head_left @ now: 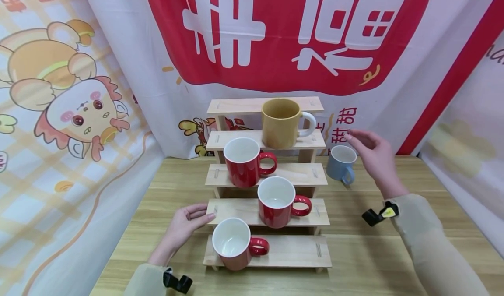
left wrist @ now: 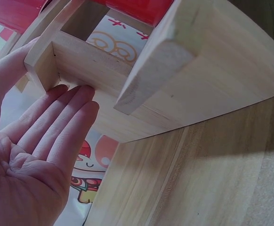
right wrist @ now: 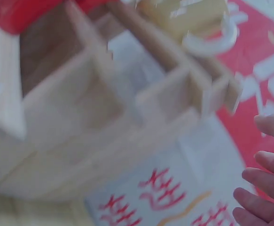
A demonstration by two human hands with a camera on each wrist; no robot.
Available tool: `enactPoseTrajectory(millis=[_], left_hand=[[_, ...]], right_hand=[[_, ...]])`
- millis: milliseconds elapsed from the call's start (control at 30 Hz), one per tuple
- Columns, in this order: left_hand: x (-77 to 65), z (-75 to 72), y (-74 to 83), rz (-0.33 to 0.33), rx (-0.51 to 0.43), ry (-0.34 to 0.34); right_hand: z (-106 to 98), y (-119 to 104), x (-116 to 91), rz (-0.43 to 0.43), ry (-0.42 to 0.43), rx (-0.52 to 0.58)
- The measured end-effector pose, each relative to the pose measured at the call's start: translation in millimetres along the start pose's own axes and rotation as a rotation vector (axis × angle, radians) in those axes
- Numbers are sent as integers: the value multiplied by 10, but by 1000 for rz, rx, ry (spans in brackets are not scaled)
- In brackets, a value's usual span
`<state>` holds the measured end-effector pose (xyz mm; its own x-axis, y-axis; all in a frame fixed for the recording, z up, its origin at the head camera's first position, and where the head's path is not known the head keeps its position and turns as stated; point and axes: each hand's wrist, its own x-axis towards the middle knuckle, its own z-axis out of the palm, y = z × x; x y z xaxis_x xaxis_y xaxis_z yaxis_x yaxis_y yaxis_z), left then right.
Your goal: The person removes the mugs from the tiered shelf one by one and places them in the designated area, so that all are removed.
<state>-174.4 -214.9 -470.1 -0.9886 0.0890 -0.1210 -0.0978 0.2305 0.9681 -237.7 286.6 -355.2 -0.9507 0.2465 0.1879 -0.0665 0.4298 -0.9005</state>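
Note:
A stepped wooden shelf point(head_left: 285, 251) stands mid-table with mugs on its steps. My left hand point(head_left: 188, 224) holds its left edge, thumb over a lower step's end and fingers point(left wrist: 66, 120) on the side beneath. A mustard-yellow mug point(head_left: 280, 129) with a white handle stands on the second step from the top. Below it, three red mugs with white insides, the upper point(head_left: 242, 169), middle point(head_left: 275, 213) and lower point(head_left: 236, 259), occupy one step each. My right hand point(head_left: 374, 158) hovers empty, fingers apart, beside a small light-blue mug point(head_left: 337, 167) on the table right of the shelf.
Wood-grain table point(head_left: 366, 256) extends around the shelf. Behind it hangs a white cloth with a red panel point(head_left: 275, 33) and white characters. A printed cartoon cloth point(head_left: 67, 90) borders the left side, and another pale cloth point(head_left: 468, 156) the right.

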Motion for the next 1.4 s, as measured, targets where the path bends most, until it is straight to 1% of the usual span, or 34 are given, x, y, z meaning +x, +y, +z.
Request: enactPoseTrajectory(millis=[200, 333, 433, 533, 700, 967, 1067, 1167, 1267, 1400], left_hand=[[12, 3, -16, -19, 0, 11], [19, 4, -18, -15, -2, 11], [22, 5, -20, -11, -6, 10], [24, 7, -22, -9, -3, 9], [25, 11, -20, -9, 4, 10], [20, 3, -13, 5, 15, 16], [21, -2, -22, 9, 8, 15], [26, -1, -35, 2, -2, 14], [28, 2, -39, 1, -5, 12], [26, 7, -35, 5, -6, 13]], right_hand=[[64, -427, -82, -105, -64, -14], [132, -643, -93, -175, -97, -16], [186, -764, -75, -194, -118, -27], [239, -850, -46, -191, -162, -23], [316, -932, 8, -160, -248, 24], [450, -960, 127, -135, -352, 217], [487, -962, 165, -142, -367, 255], [509, -963, 181, -139, -361, 271], [517, -961, 186, -135, -358, 275], [510, -952, 204, -122, -378, 280]])
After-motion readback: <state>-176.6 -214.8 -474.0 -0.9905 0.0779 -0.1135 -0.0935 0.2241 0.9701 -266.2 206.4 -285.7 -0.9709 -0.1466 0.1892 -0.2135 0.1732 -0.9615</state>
